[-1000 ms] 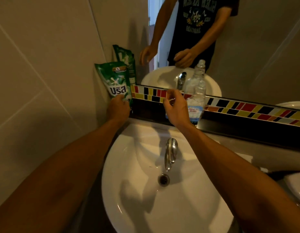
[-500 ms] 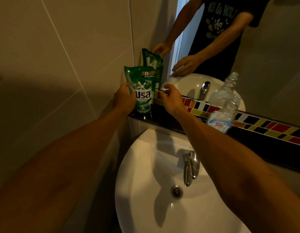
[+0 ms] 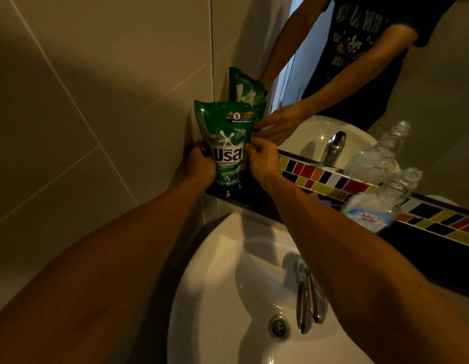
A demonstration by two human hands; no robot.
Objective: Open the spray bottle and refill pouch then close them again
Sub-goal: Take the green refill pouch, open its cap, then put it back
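Observation:
A green refill pouch (image 3: pixel 226 143) stands upright on the dark ledge (image 3: pixel 257 198) in the corner by the tiled wall. My left hand (image 3: pixel 199 164) grips its left side. My right hand (image 3: pixel 262 158) pinches its right edge near the spout, which my fingers hide. A clear plastic bottle (image 3: pixel 380 200) with a blue label stands on the ledge further right, with no spray head on its open neck. Both the pouch and the bottle are doubled in the mirror behind.
A white basin (image 3: pixel 215 285) with a chrome tap (image 3: pixel 305 295) and drain (image 3: pixel 279 327) lies below my arms. A strip of coloured tiles (image 3: pixel 359 185) runs under the mirror (image 3: pixel 385 74). Tiled wall (image 3: pixel 83 101) closes the left side.
My right hand moved left from the bottle to the pouch's right edge. My left hand stayed on the pouch. The camera view swung left and closer.

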